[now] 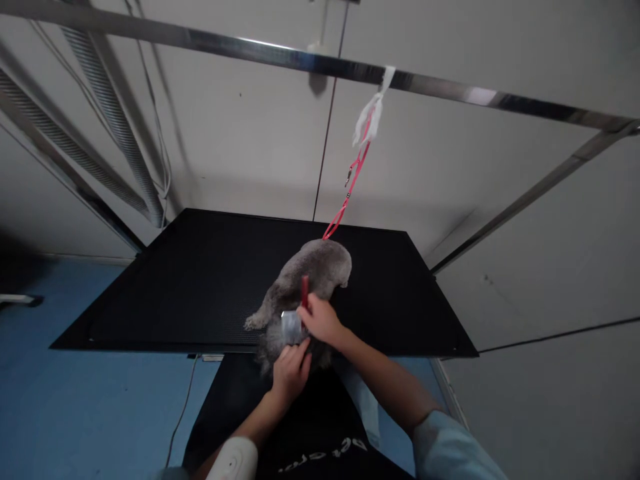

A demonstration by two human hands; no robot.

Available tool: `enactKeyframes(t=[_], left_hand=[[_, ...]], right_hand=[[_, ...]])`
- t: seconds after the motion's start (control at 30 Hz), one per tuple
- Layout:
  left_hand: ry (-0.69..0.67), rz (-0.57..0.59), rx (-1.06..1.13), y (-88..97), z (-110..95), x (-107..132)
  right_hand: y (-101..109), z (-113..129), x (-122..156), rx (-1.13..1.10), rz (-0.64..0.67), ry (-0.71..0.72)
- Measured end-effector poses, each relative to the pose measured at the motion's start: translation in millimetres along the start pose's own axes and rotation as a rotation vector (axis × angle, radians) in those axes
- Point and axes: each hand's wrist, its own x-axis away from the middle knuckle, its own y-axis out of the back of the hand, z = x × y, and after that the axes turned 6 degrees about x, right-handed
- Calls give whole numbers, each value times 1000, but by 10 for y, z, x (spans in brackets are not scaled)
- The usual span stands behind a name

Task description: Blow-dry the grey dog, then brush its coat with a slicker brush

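A grey, short-clipped dog is on the black grooming table, close to its front edge, with longer, fluffy fur at the end nearest me. My right hand grips a slicker brush by its red handle. The brush's pale, flat head lies against the fluffy fur. Just below it, my left hand has its fingers bent around that fur. The dog's face is hidden from view.
The black table has a ribbed top. Above it runs a metal bar, from which a pink leash hangs by a white strip down behind the dog. Grey corrugated hoses are at left. A black apron covers my front.
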Motion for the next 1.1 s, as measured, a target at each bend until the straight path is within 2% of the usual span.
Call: enactKeyframes(t=[0.07, 0.17, 0.2, 0.27, 0.3, 0.33, 0.43, 0.47, 0.53, 0.57, 0.6, 0.7, 0.73, 0.77, 0.87, 0.9, 1.0, 1.03, 1.1], left_hand=[[-14, -15, 3, -7, 3, 40], [-36, 6, -28, -10, 15, 77], [-38, 10, -40, -6, 18, 80], [-38, 6, -54, 6, 18, 75], [-38, 3, -56, 13, 17, 69], [-37, 3, -53, 19, 17, 64], [-37, 12, -35, 24, 18, 56], [-36, 14, -31, 21, 18, 56], [-34, 22, -34, 9, 14, 56], [-31, 30, -37, 1, 7, 56], [-24, 42, -41, -8, -3, 54], [-3, 79, -46, -29, -44, 47], [-1, 85, -48, -32, -57, 45], [-2, 86, -50, -33, -67, 42], [-7, 75, -47, -22, -75, 37], [-3, 76, -41, -16, -71, 37], [13, 95, -28, 1, -48, 43], [15, 102, -26, 6, -40, 46], [17, 107, -27, 16, -24, 50]], right_hand=[[10, -11, -14, -52, 43, -62], [56, -28, -31, -57, -142, -157], [66, -32, -25, -45, -129, -120], [72, -32, 2, -15, 12, -38], [70, -28, 18, 3, 69, -39], [69, -23, 35, 24, 68, -66], [64, 6, 76, 71, -126, -133], [61, 20, 87, 79, -122, -101], [62, 51, 103, 104, 13, -27], [69, 65, 106, 126, 76, -19], [82, 76, 107, 154, 82, -31], [131, 91, 111, 190, -181, -99], [139, 91, 117, 175, -215, -79], [139, 88, 126, 155, -179, -40], [111, 72, 149, 152, 83, 11], [103, 66, 151, 174, 79, -19], [89, 57, 155, 204, -142, -109], [83, 59, 157, 191, -144, -86], [69, 70, 163, 172, -19, -24]])
